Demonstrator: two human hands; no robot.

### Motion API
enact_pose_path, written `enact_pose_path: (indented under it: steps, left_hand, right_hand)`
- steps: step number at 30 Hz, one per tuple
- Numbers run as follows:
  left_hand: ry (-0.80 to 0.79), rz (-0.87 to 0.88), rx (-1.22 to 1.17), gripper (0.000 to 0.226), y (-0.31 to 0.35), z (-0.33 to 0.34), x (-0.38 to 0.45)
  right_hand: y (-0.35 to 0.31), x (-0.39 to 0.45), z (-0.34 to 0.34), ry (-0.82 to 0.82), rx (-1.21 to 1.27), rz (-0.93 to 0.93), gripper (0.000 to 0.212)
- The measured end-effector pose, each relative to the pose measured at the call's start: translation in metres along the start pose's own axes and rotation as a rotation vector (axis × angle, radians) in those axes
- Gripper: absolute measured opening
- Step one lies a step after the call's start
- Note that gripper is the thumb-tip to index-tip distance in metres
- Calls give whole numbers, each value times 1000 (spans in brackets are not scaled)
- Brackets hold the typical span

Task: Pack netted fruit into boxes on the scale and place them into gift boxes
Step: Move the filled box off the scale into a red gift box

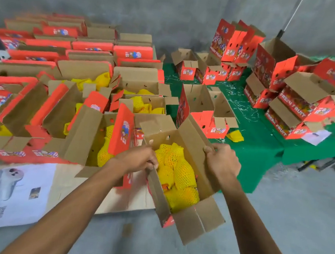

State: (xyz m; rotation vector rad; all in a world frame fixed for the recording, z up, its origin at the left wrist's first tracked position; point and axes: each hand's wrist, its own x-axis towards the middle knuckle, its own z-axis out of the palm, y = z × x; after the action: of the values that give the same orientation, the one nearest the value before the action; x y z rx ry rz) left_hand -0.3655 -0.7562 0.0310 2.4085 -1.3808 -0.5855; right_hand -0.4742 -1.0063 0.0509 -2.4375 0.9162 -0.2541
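Your left hand [138, 158] grips the near long flap and your right hand [222, 161] grips the far flap of an open corrugated cardboard box [189, 219], which you hold tilted beyond the table's edge, with fruit [178, 174] in yellow foam netting inside. Just left, open red-printed boxes [63, 113] of netted fruit crowd the table. Empty ones [205, 112] stand on the green cloth [261, 141] to the right; the box's underside is hidden.
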Motion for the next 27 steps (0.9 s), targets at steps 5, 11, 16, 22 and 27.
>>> enact_pose_path:
  steps: [5,11,16,22,27]
  left_hand:
    - [38,-75,-37,15,-35,4,26]
    - [114,-183,-42,25,-56,40,23]
    - [523,-372,-364,63,-27,84,15]
    - [603,-1019,-1089,64,-15,125,26]
    - [971,-1073,-1097,35,-7,129,17]
  right_hand:
    - [11,24,26,-102,127,117,25]
    - [23,24,55,-105,231,175,27]
    - [35,29,58,-123,287,191,32]
    - [37,29,55,-138,293,179,26]
    - [36,29,50,-166,215,109,21]
